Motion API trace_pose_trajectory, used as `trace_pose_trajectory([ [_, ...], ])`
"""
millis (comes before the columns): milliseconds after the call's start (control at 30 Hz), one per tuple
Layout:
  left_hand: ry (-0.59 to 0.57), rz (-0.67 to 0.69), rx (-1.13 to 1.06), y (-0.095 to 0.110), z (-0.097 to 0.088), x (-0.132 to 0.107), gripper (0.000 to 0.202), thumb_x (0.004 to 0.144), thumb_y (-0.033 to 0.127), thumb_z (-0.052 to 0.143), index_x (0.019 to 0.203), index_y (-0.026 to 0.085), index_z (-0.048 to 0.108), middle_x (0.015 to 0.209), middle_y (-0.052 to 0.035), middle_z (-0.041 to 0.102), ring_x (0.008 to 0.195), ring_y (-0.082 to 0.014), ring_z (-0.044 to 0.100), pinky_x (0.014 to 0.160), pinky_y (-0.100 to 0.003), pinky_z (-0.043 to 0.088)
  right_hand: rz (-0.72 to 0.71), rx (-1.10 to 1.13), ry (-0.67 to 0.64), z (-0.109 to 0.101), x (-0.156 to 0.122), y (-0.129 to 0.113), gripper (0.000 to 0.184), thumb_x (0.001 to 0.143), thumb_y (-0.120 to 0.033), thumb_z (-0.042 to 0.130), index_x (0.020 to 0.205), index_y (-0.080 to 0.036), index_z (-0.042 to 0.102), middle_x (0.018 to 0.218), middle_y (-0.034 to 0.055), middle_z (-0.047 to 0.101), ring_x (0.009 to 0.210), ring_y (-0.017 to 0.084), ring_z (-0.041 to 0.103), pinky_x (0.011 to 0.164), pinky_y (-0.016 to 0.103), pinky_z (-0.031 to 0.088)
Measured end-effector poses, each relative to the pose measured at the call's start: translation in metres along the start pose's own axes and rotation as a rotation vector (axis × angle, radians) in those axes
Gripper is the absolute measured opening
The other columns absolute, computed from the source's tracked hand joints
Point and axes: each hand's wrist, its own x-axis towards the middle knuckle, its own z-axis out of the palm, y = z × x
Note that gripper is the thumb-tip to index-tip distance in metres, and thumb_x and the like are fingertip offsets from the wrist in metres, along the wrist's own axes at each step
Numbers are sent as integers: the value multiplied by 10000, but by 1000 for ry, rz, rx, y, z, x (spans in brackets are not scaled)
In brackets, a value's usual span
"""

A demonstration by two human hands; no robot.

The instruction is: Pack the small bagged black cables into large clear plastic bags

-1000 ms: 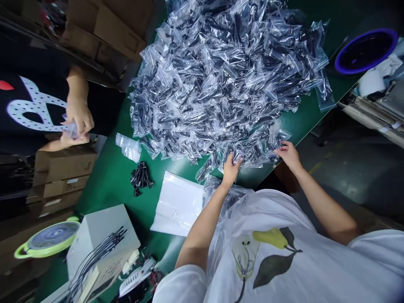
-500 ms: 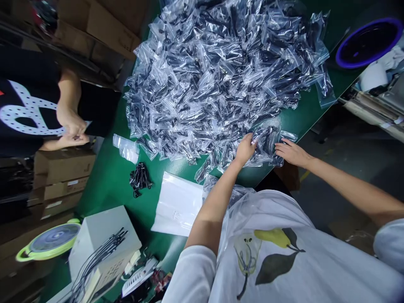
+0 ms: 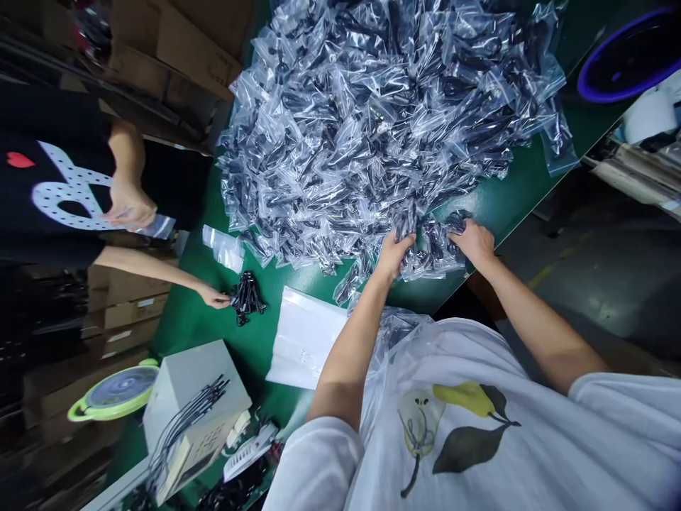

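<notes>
A large heap of clear zip bags with dark cables inside [image 3: 351, 135] covers the far part of the green table [image 3: 213, 333]. At the heap's near edge, my left hand [image 3: 395, 254] is closed on a bagged cable [image 3: 405, 218]. My right hand [image 3: 474, 243] pinches another bagged cable [image 3: 457, 221] near the table's right edge. Several bagged cables [image 3: 430, 248] lie flat between my two hands. A flat white plastic bag [image 3: 303, 337] rests left of my left forearm.
Across the corner, a co-worker's hand [image 3: 216, 297] touches a bundle of black cables [image 3: 247, 294], and the other hand [image 3: 132, 206] holds a clear bag. Flat zip bags [image 3: 223, 248] lie nearby. A grey box-shaped machine [image 3: 196, 390] stands front left; a purple-rimmed round object [image 3: 630, 60] stands far right.
My left hand has moved slightly left with a bagged cable, and my right hand has closed on another. The co-worker's one hand has reached out to the black cable bundle.
</notes>
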Motion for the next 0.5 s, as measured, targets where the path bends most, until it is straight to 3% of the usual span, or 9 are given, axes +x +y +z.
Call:
trace_pose_trajectory([
  [133, -58, -204, -280, 1, -35, -36, 304, 765, 260, 776, 1034, 132, 714, 1022, -90, 762, 824, -149, 698, 842, -294, 540, -18, 39, -33, -18, 6, 9, 312, 732, -410, 715, 934, -173, 700, 955, 153, 707, 961, 366, 667, 859, 462, 518],
  [233, -68, -235, -436, -6, -51, -54, 370, 724, 167, 801, 1080, 150, 704, 1136, -79, 749, 892, -141, 708, 873, -288, 539, -216, 131, 92, -37, -10, 8, 277, 788, -361, 648, 1003, -187, 661, 1017, 127, 685, 958, 317, 653, 880, 429, 515],
  [300, -61, -237, -505, -13, -55, -59, 393, 713, 133, 798, 1093, 153, 699, 1129, -65, 750, 877, -124, 703, 879, -278, 534, -307, 169, 109, -37, -26, -6, 289, 827, -394, 633, 1043, -203, 629, 969, 106, 683, 915, 295, 652, 857, 412, 518],
  [400, -9, -244, -572, -21, -54, -63, 404, 706, 119, 786, 1098, 168, 703, 1027, -29, 762, 777, -94, 679, 839, -256, 532, -296, 118, 58, -10, -47, -37, 473, 782, -516, 714, 1098, -189, 586, 1027, 137, 676, 955, 331, 646, 853, 443, 519],
  [500, -13, -243, -630, -22, -53, -67, 387, 703, 137, 786, 1081, 174, 714, 946, -10, 756, 745, -92, 667, 815, -246, 527, -251, 1, 18, 30, -52, -55, 594, 733, -421, 766, 1199, -138, 529, 1206, 219, 619, 1071, 385, 619, 903, 499, 498],
])
